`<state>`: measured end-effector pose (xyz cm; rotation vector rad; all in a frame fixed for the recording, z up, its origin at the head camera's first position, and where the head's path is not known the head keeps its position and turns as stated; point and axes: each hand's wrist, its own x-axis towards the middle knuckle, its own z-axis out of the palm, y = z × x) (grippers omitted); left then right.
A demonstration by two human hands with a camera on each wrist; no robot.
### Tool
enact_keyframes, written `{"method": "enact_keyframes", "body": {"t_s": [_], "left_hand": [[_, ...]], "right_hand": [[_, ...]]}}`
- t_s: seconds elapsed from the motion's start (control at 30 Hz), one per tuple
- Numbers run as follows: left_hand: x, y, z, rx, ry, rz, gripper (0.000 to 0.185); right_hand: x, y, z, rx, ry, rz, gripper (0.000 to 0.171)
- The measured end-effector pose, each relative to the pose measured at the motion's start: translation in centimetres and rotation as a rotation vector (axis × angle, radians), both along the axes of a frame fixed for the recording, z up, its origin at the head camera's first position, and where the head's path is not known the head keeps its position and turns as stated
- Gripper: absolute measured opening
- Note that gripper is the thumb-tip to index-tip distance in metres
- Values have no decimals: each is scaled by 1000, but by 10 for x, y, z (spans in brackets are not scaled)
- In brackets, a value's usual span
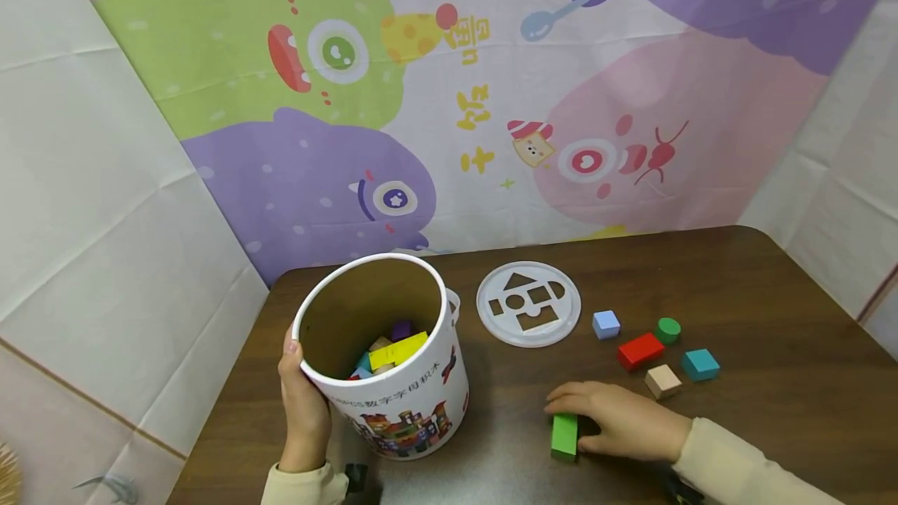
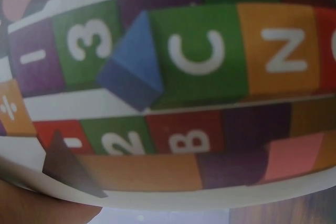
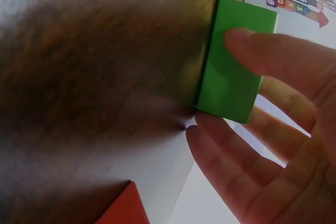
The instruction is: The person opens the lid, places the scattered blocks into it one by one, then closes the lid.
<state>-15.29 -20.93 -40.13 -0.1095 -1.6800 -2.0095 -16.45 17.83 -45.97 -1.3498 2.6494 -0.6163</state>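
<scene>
A white paper bucket [image 1: 414, 400] printed with coloured letter blocks stands open on the brown table [image 1: 772, 294], with several blocks inside it. My left hand [image 1: 300, 392] grips its left side, thumb at the rim. The left wrist view is filled by the bucket wall [image 2: 199, 51], with part of that hand [image 2: 42, 208] at the bottom left. A green oblong block [image 1: 564, 436] lies on the table right of the bucket. My right hand [image 1: 571, 419] pinches it between fingers and thumb. The right wrist view shows the fingers [image 3: 278, 56] on the green block [image 3: 231, 66].
A white shape-sorter lid [image 1: 568, 304] lies flat behind the bucket's right side. Right of it lie a lilac cube [image 1: 606, 324], green cylinder [image 1: 669, 330], red block [image 1: 641, 351], teal block [image 1: 700, 364] and beige cube [image 1: 662, 381]. Cartoon-printed walls enclose the table's far side.
</scene>
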Motion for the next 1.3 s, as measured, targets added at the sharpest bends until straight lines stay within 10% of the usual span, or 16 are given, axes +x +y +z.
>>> {"method": "enact_keyframes", "body": {"t_s": [0.63,1.3], "left_hand": [[1,1,1,9,-15,12,54],[1,1,2,11,-15,5,53]], "right_hand": [[-16,0,26,-184,-44,38,28],[-59,-26,120,-324,81,18,36]]}}
